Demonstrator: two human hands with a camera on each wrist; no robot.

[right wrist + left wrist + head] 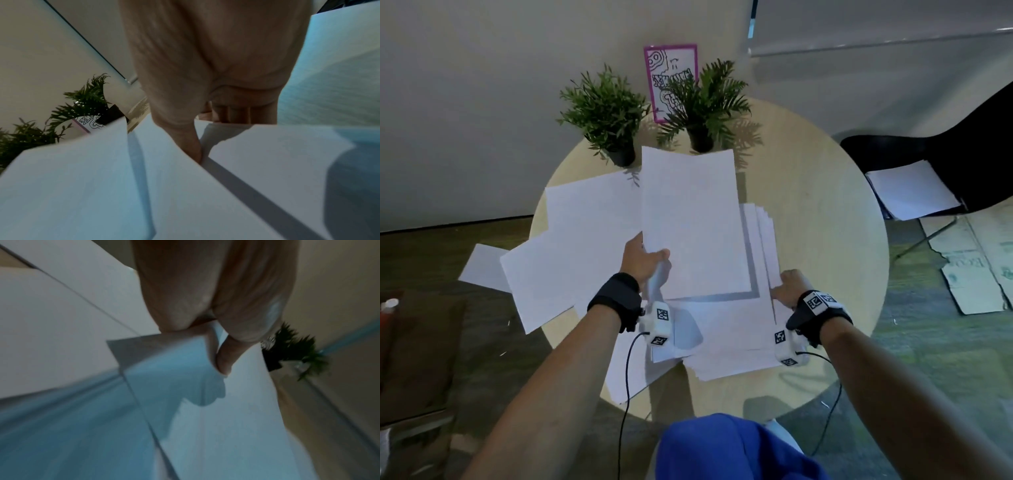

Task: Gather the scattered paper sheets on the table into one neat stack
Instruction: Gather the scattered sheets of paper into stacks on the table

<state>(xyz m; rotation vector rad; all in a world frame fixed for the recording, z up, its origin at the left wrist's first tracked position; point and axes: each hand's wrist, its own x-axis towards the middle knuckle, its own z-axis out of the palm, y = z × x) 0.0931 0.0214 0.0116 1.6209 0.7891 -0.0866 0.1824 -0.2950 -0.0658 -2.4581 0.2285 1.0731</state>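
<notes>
held sheet [690, 219]: pinched at its near left corner by left hand [643, 261], raised over the table [825, 219] | fanned pile [736, 335]: under right hand [789, 287], right of the left fingers | loose sheets [571, 246]: left of the left fingers | two plants [606, 113]: beyond the fingertips, at the table's far edge

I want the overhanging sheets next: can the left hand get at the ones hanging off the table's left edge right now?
Probably not yet. The left hand is pinching a lifted sheet, so it is occupied. The overhanging sheets lie just left of it with nothing over them; once it sets the sheet down, the way looks free.
</notes>
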